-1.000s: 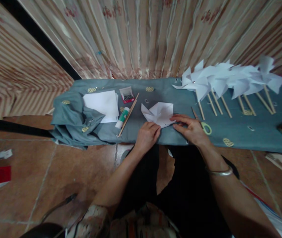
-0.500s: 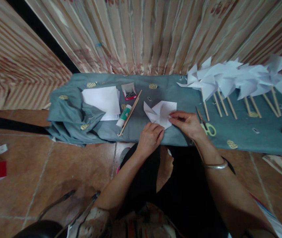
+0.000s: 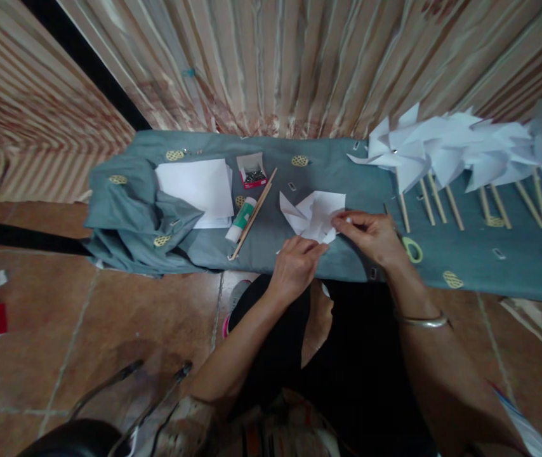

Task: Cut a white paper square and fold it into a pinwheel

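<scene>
A white sheet of folded paper point(image 3: 313, 212), partly shaped into a pinwheel, lies on the grey-blue cloth point(image 3: 328, 171) over the table. My left hand point(image 3: 296, 266) pinches its near corner from below. My right hand point(image 3: 372, 235) holds the sheet's right corner between thumb and fingers. A silver bangle sits on my right wrist. Green-handled scissors point(image 3: 410, 246) lie just right of my right hand, partly hidden by it.
Several finished white paper pinwheels on wooden sticks point(image 3: 461, 158) lie at the right. A stack of white paper point(image 3: 199, 184), a glue stick point(image 3: 240, 220), a loose wooden stick point(image 3: 253, 214) and a small box of pins point(image 3: 252, 171) sit left. Curtains hang behind.
Both hands have shifted slightly right with the view. My right hand has lifted the paper's right corner and curled its fingers on it. My left hand keeps the near corner.
</scene>
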Demonstrator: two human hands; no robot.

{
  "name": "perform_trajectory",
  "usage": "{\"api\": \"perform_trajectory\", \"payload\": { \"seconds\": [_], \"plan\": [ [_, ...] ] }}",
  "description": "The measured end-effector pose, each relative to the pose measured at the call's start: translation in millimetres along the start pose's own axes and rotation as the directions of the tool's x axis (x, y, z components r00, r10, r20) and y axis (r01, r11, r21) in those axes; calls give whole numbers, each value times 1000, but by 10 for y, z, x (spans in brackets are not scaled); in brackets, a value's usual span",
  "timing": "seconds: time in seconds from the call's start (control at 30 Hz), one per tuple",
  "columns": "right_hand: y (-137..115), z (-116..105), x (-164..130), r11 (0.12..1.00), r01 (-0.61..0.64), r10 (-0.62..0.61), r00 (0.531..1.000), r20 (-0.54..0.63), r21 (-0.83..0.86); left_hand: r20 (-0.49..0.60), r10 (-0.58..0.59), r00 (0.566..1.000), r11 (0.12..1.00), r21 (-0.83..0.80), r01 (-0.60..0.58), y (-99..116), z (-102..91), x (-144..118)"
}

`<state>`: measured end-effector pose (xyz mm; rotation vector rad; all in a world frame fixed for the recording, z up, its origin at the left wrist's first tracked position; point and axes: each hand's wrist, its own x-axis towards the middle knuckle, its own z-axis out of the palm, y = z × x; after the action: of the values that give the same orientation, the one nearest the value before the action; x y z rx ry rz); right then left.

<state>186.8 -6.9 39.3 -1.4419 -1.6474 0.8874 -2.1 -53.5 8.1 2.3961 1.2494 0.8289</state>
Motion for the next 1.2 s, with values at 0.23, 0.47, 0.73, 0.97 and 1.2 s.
{"api": "perform_trajectory", "payload": {
  "seconds": [0.23,0.47,0.73,0.97,1.2],
  "plan": [
    [0,-64,-16,1000,19,-19,1000,25,0,-87,-11,996,999,-31,9,-10,42,-14],
    [61,65,2,999,29,-27,997,73,-28,-73,-39,997,998,-53,35,-6,61,-17],
    [70,175,34,997,1,1,1000,20,-76,-75,-117,990,993,9,118,83,10,-61],
    [71,223,42,987,15,-18,1000,-16,-158,-60,-139,988,990,22,141,102,-10,-77],
    [28,272,48,964,24,-38,998,-50,-263,-75,-144,987,989,18,146,87,2,-81]
  ]
}}
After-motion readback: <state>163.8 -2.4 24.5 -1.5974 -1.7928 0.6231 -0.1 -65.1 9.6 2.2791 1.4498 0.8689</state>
